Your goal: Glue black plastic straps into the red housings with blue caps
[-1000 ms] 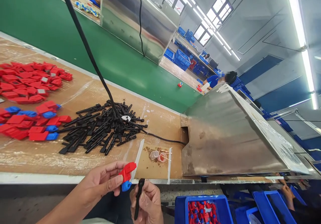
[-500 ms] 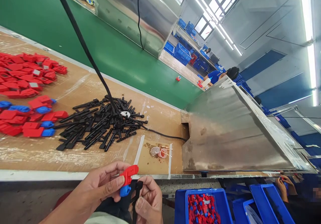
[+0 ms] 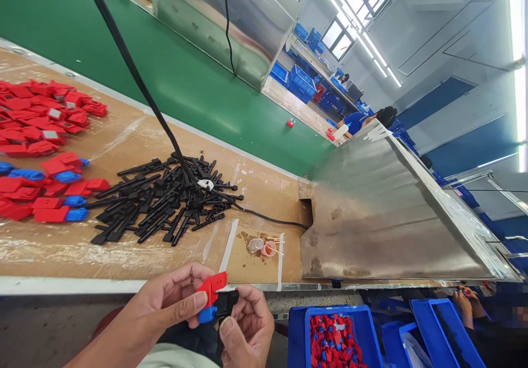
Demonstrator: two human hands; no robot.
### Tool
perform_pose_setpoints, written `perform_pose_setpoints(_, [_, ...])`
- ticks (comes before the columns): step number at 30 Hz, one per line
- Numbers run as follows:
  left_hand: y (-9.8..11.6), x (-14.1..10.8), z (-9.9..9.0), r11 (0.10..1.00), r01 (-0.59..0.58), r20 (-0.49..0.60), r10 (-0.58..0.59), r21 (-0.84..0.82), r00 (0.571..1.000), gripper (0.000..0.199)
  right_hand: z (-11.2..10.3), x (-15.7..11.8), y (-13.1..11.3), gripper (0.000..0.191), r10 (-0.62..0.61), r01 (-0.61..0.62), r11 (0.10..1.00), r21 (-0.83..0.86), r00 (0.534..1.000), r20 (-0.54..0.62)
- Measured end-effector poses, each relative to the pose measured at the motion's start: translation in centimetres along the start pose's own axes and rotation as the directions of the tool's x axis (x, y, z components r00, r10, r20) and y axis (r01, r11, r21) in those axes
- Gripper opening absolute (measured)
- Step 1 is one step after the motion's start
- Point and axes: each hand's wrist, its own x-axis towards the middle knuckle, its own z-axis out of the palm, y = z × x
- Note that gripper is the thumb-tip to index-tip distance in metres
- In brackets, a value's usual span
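Note:
Near the table's front edge, my left hand pinches a small red and blue plastic part between thumb and fingers. My right hand is closed on a black plastic stick piece. The black piece's upper end lies right beside the red and blue part; whether they touch or fit together I cannot tell. Much of the black piece is hidden by my right fingers. On the table ahead lies a pile of similar black stick pieces. Several red and blue parts sit left of it.
Red parts are heaped at the far left. Small cups with sticks stand on the table. A black cable crosses the pile. A metal panel borders the right. A blue bin holds red parts; a co-worker's hands are beyond.
The upper end of the black piece has turned toward the red and blue part, and the gap between them has closed. My right hand has shifted slightly; my left hand is nearly still.

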Motion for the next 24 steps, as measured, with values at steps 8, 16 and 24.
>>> perform_pose_setpoints(8, [-0.8, 0.5, -1.0, 0.995, -0.013, 0.039, 0.009, 0.094, 0.999, 0.070, -0.4, 0.2, 0.1, 0.058, -0.064, 0.063, 0.995, -0.082, 0.998, -0.001])
perform_pose_setpoints(16, [-2.4, 1.4, -2.2, 0.976, -0.106, 0.067, 0.094, 0.191, 0.993, 0.063, -0.7, 0.1, 1.3, 0.047, -0.180, 0.169, 0.974, -0.148, 0.982, -0.065])
perform_pose_setpoints(24, [-2.8, 1.1, -3.2, 0.965, -0.098, 0.120, 0.071, 0.242, 0.990, 0.056, -1.2, 0.9, 2.3, 0.038, -0.360, 0.358, 0.912, -0.201, 0.933, 0.029])
